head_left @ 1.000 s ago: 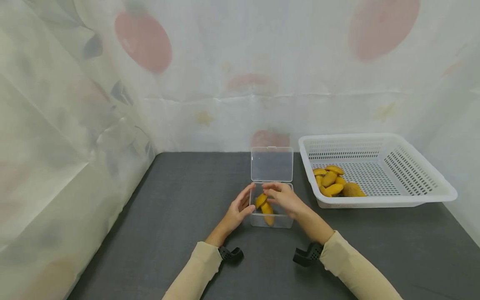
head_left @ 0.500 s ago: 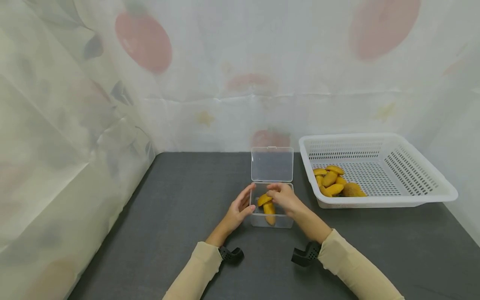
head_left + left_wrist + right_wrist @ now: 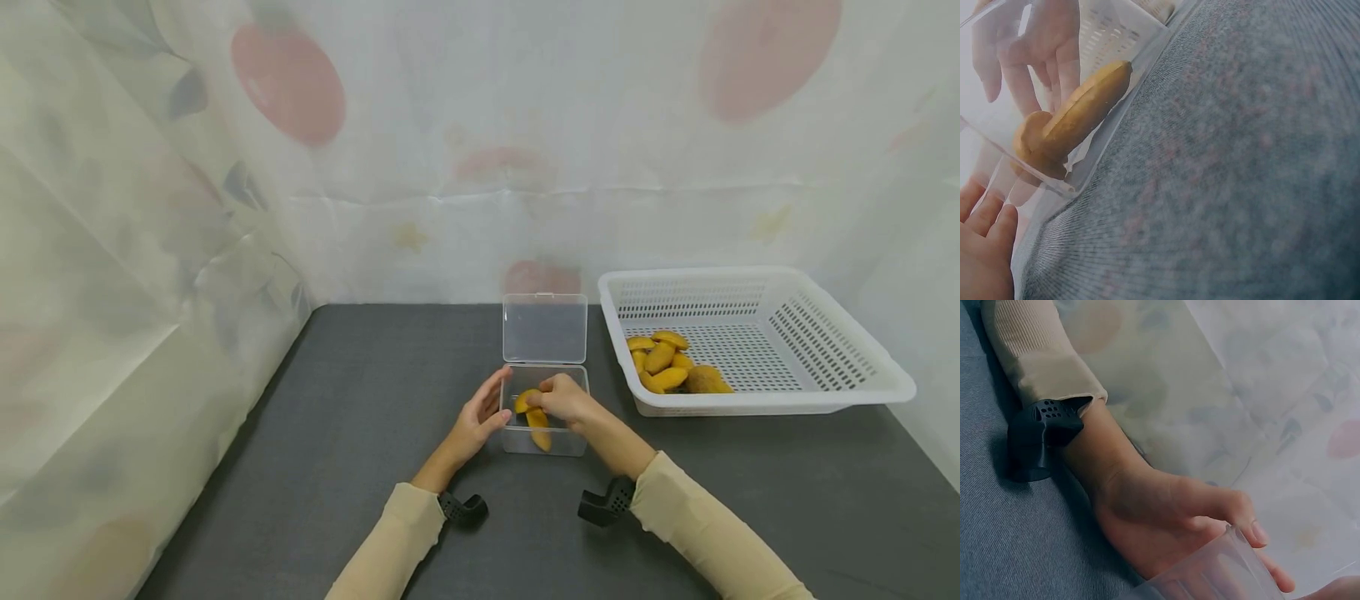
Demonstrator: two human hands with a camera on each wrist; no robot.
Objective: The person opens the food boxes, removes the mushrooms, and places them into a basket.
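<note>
A yellow-brown mushroom (image 3: 538, 421) lies in a small clear plastic box (image 3: 546, 442), its cap away from me and its stem toward the near wall. The box's hinged lid (image 3: 545, 329) stands up at the back. My left hand (image 3: 476, 417) rests along the left wall, fingers outside and thumb at the near corner of the rim. From the right, my right hand (image 3: 566, 400) reaches into the box, with fingertips at the mushroom's cap. Through the clear wall in the left wrist view, the right fingers (image 3: 1017, 90) look extended, behind the mushroom (image 3: 1088, 106); their contact is partly hidden.
A white perforated basket (image 3: 757, 403) stands right of the box, with several more mushrooms (image 3: 660, 358) in its left part. The dark grey table (image 3: 390, 375) ends at the patterned curtain behind. A black wrist device (image 3: 606, 502) sits on the right arm.
The right hand has lowered into the box, its fingertips coming to the mushroom. The cap has shifted slightly, right at first and then a little back left. My left hand stays still.
</note>
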